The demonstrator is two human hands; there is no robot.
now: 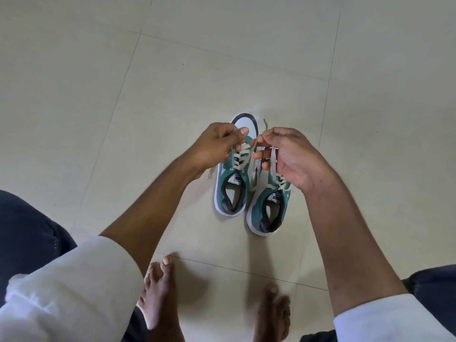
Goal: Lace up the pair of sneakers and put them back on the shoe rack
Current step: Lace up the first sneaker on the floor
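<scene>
On the tiled floor (pixel 172 95), two teal sneakers are sitting side by side, the left sneaker (pixel 233 180) just beside the right sneaker (pixel 267 208). The left hand (pixel 214 146) and right hand (pixel 288 156) are each pinching an end of the white lace (pixel 243 154), drawing it taut over the left one. Uneven pulling is risking one end slipping from an eyelet. The right sneaker's toe is hiding behind the right hand; no shoe rack is showing
</scene>
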